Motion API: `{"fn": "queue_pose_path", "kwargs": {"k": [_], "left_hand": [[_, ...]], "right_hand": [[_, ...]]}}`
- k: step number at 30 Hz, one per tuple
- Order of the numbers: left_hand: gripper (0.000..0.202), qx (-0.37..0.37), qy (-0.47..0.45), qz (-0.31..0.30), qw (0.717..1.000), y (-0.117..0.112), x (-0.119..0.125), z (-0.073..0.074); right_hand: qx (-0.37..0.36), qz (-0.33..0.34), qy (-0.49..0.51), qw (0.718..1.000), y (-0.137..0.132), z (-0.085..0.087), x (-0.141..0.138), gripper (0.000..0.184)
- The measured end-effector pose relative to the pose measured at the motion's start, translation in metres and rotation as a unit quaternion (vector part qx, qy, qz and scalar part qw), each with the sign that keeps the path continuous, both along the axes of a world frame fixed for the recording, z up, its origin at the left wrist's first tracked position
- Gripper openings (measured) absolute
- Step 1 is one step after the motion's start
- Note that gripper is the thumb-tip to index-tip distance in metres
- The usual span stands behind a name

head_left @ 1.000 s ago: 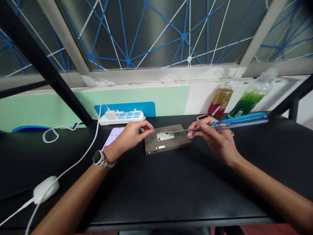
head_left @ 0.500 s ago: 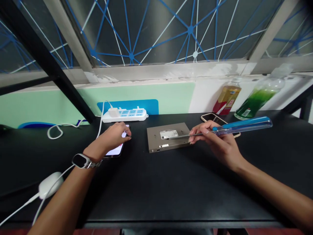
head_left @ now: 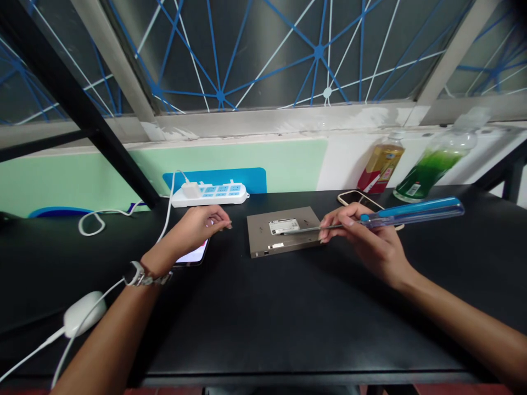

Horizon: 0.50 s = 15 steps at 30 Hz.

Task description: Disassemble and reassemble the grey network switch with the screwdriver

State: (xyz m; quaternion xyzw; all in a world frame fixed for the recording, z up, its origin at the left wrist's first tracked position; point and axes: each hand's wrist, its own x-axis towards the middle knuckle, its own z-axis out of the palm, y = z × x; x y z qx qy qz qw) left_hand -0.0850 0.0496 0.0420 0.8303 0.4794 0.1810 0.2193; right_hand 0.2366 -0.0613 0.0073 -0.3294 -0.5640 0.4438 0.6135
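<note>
A flat grey metal box (head_left: pixel 263 241) lies on the black table with a white label on its top face. My right hand (head_left: pixel 362 236) is shut on a screwdriver (head_left: pixel 411 213) with a clear-and-blue handle, and the thin steel shaft reaches over the box to rest near the label. My left hand (head_left: pixel 201 226) hangs just left of the box, its fingertips drawn together and nothing visible between them. Below that hand lies a smartphone (head_left: pixel 191 254) with a lit screen, partly hidden by the palm and wrist.
A white power strip (head_left: pixel 209 195) with a plugged-in charger stands at the back, its white cable looping left. A white mouse (head_left: pixel 84 314) sits at front left. Further back right are a second phone (head_left: pixel 358 200), an amber bottle (head_left: pixel 381 169) and a green bottle (head_left: pixel 428 173).
My left hand went from the box leftward to the phone, then slid slightly right off it, uncovering more screen. My right hand and the screwdriver stayed almost still over the box.
</note>
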Motion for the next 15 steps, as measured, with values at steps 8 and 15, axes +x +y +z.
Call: {"fn": "queue_pose_path", "kwargs": {"k": [8, 15], "left_hand": [[0.029, -0.189, -0.347, -0.006, 0.919, -0.032, 0.060, -0.024], [0.022, -0.302, -0.448, 0.033, 0.841, -0.044, 0.073, -0.032]], "right_hand": [[0.078, 0.026, -0.002, 0.997, -0.008, 0.000, -0.005, 0.016], [0.126, -0.017, -0.077, 0.989, -0.018, -0.001, -0.010, 0.015]]}}
